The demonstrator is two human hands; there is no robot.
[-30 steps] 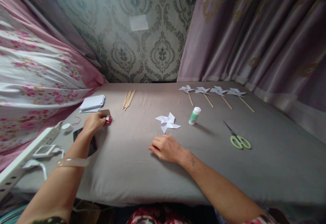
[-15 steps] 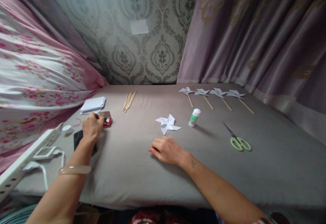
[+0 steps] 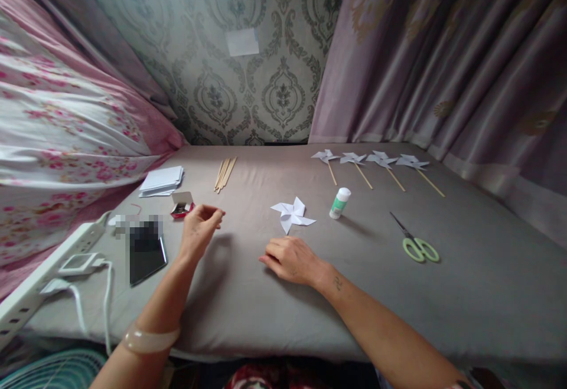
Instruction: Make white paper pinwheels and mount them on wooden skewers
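Observation:
My left hand is raised over the cloth, just right of a small open red box. Its thumb and fingertips are pinched together; anything between them is too small to make out. Small dark bits lie inside the box, whose cardboard flap stands up. My right hand rests on the cloth with its fingers curled in, and nothing shows in it. Just beyond it lies a folded white paper pinwheel without a stick. A glue stick with a white cap stands upright to the right of this pinwheel.
Several pinwheels on sticks lie at the back right. Scissors with green handles are at the right. Wooden sticks and stacked paper lie at the back left. A phone, a charger and a power strip occupy the left side.
My left hand has left the red box and moved right, toward the middle, with its fingertips pinched. The box and phone are now less covered. My right hand stays in place.

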